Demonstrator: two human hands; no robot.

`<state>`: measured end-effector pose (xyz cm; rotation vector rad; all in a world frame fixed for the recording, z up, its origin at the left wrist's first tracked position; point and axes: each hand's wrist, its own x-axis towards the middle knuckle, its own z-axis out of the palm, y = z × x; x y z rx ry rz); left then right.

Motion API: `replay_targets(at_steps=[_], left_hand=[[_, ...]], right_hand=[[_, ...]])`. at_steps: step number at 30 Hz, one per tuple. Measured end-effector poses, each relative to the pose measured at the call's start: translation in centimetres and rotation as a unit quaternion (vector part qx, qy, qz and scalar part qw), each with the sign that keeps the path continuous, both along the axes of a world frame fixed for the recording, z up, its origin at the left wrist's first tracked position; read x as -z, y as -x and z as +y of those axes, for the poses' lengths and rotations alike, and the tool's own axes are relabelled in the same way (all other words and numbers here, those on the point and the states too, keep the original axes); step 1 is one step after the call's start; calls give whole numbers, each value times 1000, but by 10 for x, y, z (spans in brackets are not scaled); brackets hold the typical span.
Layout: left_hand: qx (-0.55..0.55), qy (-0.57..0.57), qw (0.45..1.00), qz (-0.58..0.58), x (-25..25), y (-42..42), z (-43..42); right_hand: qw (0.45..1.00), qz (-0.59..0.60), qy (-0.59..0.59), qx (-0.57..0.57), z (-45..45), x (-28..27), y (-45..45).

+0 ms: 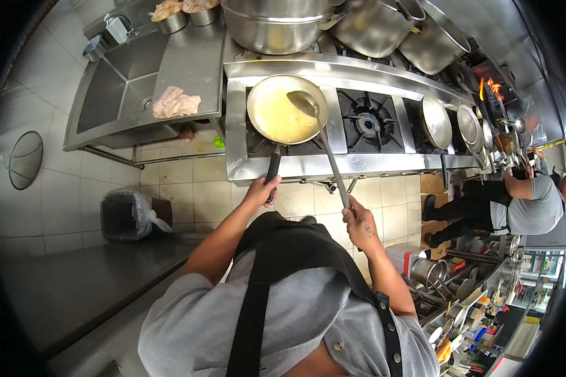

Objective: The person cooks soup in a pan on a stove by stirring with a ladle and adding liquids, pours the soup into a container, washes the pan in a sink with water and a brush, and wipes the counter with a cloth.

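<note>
A frying pan (pixel 253 116) sits on the front left burner of the stove, with a pale yellow liquid (pixel 282 113) spread inside it. My left hand (pixel 260 191) is wrapped round the pan's black handle (pixel 273 169). In my right hand (pixel 360 224) is a long-handled ladle (pixel 334 166), gripped near the end of its handle. The ladle's bowl (pixel 303 102) rests in the right part of the pan, over or in the liquid; how deep it sits I cannot tell.
Large steel pots (pixel 277 31) stand behind the pan. To the right are a bare burner (pixel 366 124), another pan (pixel 436 122) and flames (pixel 492 88). A person (pixel 528 204) works at the far right. A sink (pixel 122 85) and a crumpled cloth (pixel 176 103) are left.
</note>
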<state>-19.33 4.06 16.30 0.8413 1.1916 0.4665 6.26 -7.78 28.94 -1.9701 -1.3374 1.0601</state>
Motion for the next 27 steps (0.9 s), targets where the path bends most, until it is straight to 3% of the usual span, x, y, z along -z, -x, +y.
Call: replay_targets(at_steps=[3, 7, 14, 21, 27], left_hand=[[-93, 23, 994, -48, 20, 13, -3], [-90, 30, 995, 7, 32, 31, -10], [-69, 36, 996, 50, 34, 44, -31], [-100, 67, 988, 92, 45, 57, -49], [-113, 77, 983, 120, 63, 67, -56]], right_hand=[[999, -16, -27, -13, 19, 1, -5], [985, -103, -127, -44, 58, 36, -17], [968, -210, -92, -100, 109, 55, -22], [886, -385, -17, -257, 85, 33, -33], [828, -470, -63, -300, 56, 30, -72]])
